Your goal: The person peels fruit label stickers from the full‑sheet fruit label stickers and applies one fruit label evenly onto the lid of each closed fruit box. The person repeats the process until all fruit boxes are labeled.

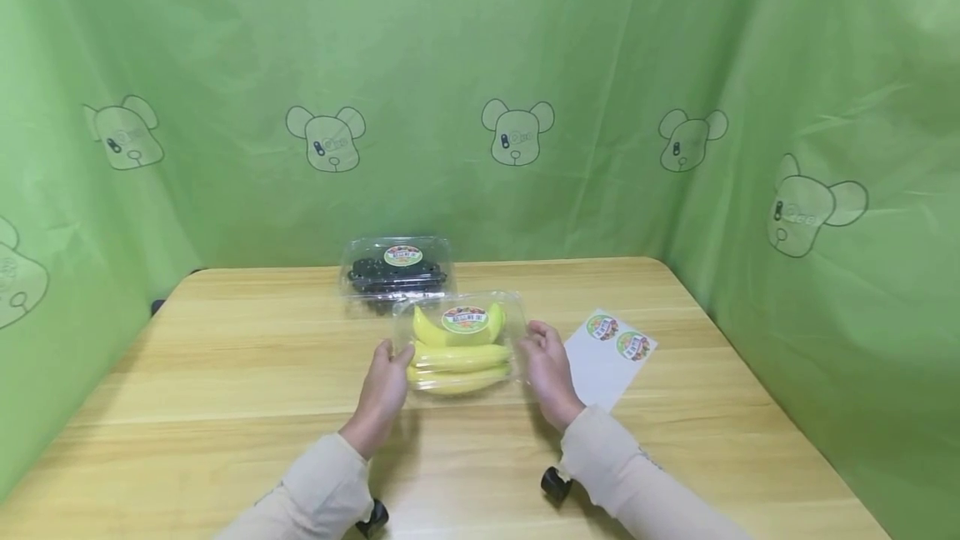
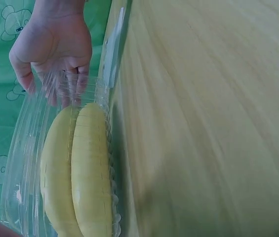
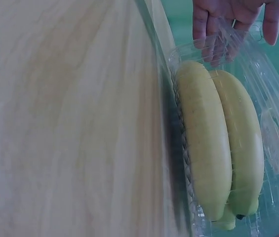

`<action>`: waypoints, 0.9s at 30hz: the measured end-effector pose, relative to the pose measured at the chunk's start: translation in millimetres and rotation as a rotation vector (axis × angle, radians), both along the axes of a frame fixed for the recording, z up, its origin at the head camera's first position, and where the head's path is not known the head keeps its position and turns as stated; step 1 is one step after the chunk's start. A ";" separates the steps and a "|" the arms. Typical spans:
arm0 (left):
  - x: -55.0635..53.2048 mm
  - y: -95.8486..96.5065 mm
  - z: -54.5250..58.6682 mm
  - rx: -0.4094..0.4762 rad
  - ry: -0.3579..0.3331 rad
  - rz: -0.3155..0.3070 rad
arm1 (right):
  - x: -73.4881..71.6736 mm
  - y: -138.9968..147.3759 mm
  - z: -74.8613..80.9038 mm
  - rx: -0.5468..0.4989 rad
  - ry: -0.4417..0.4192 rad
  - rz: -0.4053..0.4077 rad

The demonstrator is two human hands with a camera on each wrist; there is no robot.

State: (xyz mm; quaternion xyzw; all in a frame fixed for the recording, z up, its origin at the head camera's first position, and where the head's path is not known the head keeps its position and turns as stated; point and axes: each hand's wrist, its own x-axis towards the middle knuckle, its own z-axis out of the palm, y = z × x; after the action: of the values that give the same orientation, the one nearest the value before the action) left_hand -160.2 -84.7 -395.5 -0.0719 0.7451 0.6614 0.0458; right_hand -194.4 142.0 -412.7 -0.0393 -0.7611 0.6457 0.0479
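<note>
A clear plastic clamshell box [image 1: 517,315] of yellow bananas [image 1: 459,357] is held between both hands, over the middle of the table. On its lid is an oval fruit sticker [image 1: 465,320]. My left hand [image 1: 384,390] grips the box's left end, thumb on the near corner. At the opposite end, my right hand [image 1: 551,369] holds the box with its thumb over the edge. Through the clear wall, the right hand's fingers [image 2: 72,84] show against the end in the left wrist view. In the right wrist view, the left hand's fingers [image 3: 211,37] lie against the other end.
Behind stands a second clear box [image 1: 348,261] with dark contents and a similar sticker. To the right lies a white sheet [image 1: 596,373] bearing two round stickers [image 1: 633,346]. Green curtains [image 1: 420,40] enclose the wooden table [image 1: 225,373] at the back and sides.
</note>
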 end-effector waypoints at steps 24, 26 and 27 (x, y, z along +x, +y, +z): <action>-0.6 15.8 18.2 0.002 0.065 0.037 | -8.0 17.8 12.3 0.003 0.065 -0.043; -1.4 16.9 19.4 0.006 0.073 0.035 | -7.9 18.8 13.6 0.003 0.063 -0.051; -1.8 17.4 20.4 0.008 0.075 0.032 | -7.9 19.2 14.4 0.000 0.061 -0.054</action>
State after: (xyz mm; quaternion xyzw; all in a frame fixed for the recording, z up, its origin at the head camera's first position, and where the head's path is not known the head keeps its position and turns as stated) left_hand -162.0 -67.3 -375.1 -0.0585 0.7424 0.6674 0.0076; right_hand -202.4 161.3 -398.3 -0.0401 -0.7581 0.6449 0.0886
